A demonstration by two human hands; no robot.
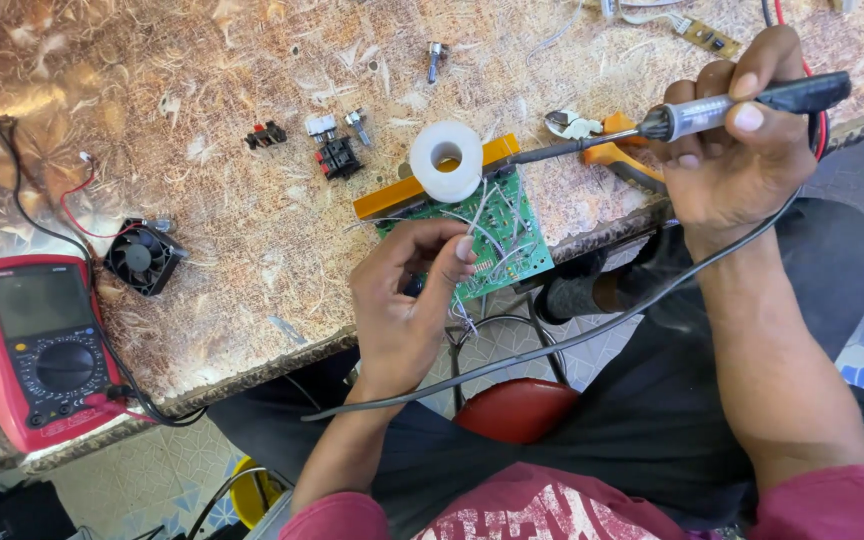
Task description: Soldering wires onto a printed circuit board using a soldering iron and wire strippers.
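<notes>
Soldering iron (652,125) in the right hand (737,150), tip reaching toward the green circuit board (497,235) at the table's near edge.

Right hand is closed around the iron's handle, its black cord trailing down across the lap; the left hand (407,300) pinches a thin strand of wire between thumb and fingertips just over the board. A white solder spool (446,160) sits on an orange bar (422,185) touching the board's far side, right under the iron's shaft. Orange-handled pliers (602,140) lie behind the shaft. Farther left on the worn table (202,80): black terminal connectors (337,155), a small black fan (142,258) with red wire, and a red multimeter (37,345) at the edge.
</notes>
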